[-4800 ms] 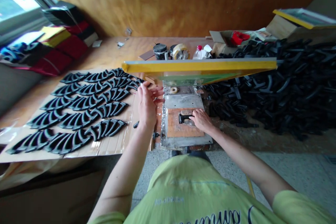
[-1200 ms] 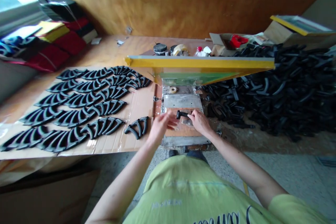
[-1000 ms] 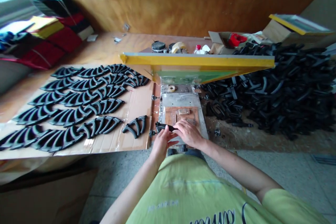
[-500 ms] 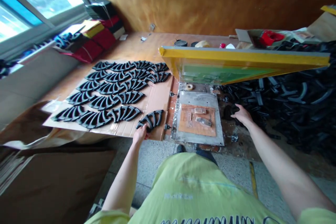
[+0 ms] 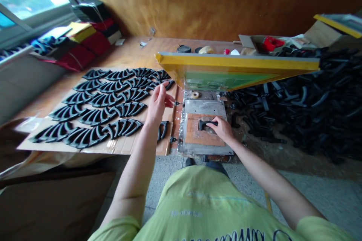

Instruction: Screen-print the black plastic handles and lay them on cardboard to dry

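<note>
The black handle (image 5: pixel 204 124) sits over the wooden board (image 5: pixel 194 136) near the front edge of the table (image 5: pixel 127 52), its long axis running left to right. Our right hand (image 5: pixel 222 129) is nearer, just to its right, fingers clamped on its right end. Our left hand (image 5: pixel 158 101), fingers apart and seemingly holding nothing, hovers near the right edge of the cardboard (image 5: pixel 169 113).

One left hand (image 5: pixel 158 101), one right hand (image 5: pixel 222 128); one gripped T-shaped black handle (image 5: pixel 208 124); five rows of black handles (image 5: pixel 128 126), one heap of black pieces (image 5: pixel 299 120) beyond counting; one cardboard sheet (image 5: pixel 169 115); two yellow-edged frames (image 5: pixel 237 63); one metal plate (image 5: pixel 203 104).
</note>
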`<state>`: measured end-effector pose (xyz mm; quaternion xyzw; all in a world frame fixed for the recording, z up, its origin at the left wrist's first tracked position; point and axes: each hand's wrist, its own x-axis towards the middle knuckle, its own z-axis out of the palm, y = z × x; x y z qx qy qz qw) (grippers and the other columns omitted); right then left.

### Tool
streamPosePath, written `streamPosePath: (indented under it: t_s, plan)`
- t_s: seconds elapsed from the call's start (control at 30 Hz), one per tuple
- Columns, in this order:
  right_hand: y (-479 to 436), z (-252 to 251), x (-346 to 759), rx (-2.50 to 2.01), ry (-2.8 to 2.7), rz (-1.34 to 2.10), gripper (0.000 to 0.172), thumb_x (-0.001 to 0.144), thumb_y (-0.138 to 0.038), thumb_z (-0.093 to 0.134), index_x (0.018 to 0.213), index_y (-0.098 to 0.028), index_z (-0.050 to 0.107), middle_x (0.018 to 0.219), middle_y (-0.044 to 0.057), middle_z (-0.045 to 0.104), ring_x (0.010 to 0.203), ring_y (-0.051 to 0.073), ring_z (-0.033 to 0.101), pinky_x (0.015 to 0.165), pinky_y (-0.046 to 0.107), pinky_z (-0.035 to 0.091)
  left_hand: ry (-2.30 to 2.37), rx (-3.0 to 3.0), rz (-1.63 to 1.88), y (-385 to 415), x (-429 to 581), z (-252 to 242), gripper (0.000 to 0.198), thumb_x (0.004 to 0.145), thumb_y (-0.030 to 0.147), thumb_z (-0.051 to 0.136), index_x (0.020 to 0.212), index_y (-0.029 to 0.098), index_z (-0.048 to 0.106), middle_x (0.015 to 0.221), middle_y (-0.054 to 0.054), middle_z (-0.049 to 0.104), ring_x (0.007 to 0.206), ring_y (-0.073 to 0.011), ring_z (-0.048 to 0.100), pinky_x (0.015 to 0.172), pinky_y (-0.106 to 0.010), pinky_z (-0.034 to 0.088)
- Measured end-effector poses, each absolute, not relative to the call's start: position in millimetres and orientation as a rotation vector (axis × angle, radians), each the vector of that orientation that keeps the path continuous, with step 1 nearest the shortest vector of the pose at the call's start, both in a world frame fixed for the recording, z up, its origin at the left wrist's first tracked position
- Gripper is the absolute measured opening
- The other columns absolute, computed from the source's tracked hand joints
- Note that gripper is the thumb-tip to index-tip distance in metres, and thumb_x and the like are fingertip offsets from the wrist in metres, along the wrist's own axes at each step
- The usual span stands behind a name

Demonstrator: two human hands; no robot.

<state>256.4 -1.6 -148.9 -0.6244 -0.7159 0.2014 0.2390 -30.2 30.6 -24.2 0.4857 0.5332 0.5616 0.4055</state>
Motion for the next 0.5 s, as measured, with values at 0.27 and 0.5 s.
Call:
streamPosePath:
  t_s: [0.27, 0.5]
  plan:
    - [-6.9, -139.7, 281.9, -1.706, -2.031, 0.232, 0.022, 0.084, -0.039, 0.07, 0.088, -0.018, 0.067, 0.087, 0.008, 0.071, 0.087, 0.022, 0.066, 0.079, 0.034, 0.055, 1.168, 1.184, 1.491, 0.5, 1.1, 15.9, 0.065, 0.093, 0.07, 0.032, 0.105, 0.017, 0.068, 0.061, -0.002, 0.061, 0.051, -0.0124, 0.057, 0.049, -0.023, 0.046]
    - [42.8, -88.4, 327.5, -1.698, -1.764, 0.168, 0.025, 0.09, -0.032, 0.058, 0.106, -0.016, 0.068, 0.098, 0.009, 0.068, 0.08, 0.019, 0.065, 0.077, 0.034, 0.057, 1.358, 0.91, 0.984, -68.3, -15.7, -87.1, 0.067, 0.08, 0.058, 0.066, 0.134, 0.018, 0.059, 0.072, -0.001, 0.067, 0.058, -0.0135, 0.059, 0.048, -0.021, 0.042]
